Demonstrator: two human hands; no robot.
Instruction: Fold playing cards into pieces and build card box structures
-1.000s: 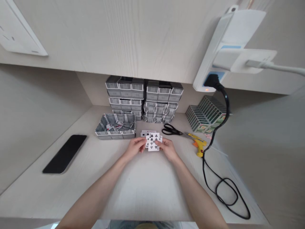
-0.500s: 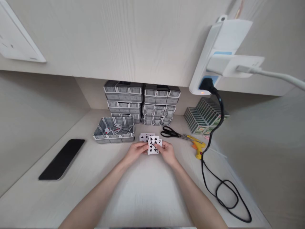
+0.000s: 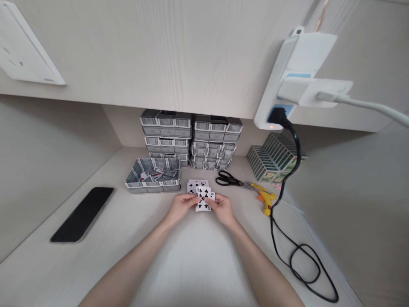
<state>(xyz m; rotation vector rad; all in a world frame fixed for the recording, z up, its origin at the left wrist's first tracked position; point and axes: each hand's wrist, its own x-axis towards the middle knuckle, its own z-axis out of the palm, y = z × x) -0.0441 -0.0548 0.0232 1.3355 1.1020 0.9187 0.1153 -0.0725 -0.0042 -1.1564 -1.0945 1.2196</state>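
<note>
Between my two hands is a nine of clubs playing card [image 3: 203, 204], face up, with the edge of another card showing behind its right side. My left hand [image 3: 180, 208] pinches the left edge with thumb and fingers. On the other side my right hand [image 3: 223, 208] grips the cards, its thumb lying across the face. Just beyond them, a few more playing cards [image 3: 192, 186] lie face up on the table, partly covered by the held ones. How many cards are in my hands I cannot tell.
Left of the cards stands an open box made of playing cards [image 3: 153, 187], with loose pieces inside. Stacked card boxes [image 3: 166, 124] line the back. Black scissors [image 3: 228, 179], a yellow glue gun [image 3: 267, 199] and a black cable [image 3: 298, 247] lie right; a phone [image 3: 83, 214] lies left.
The nine of clubs has shifted slightly left and toward me and tilted a little. More of the cards lying behind it now shows. Both hands keep their hold.
</note>
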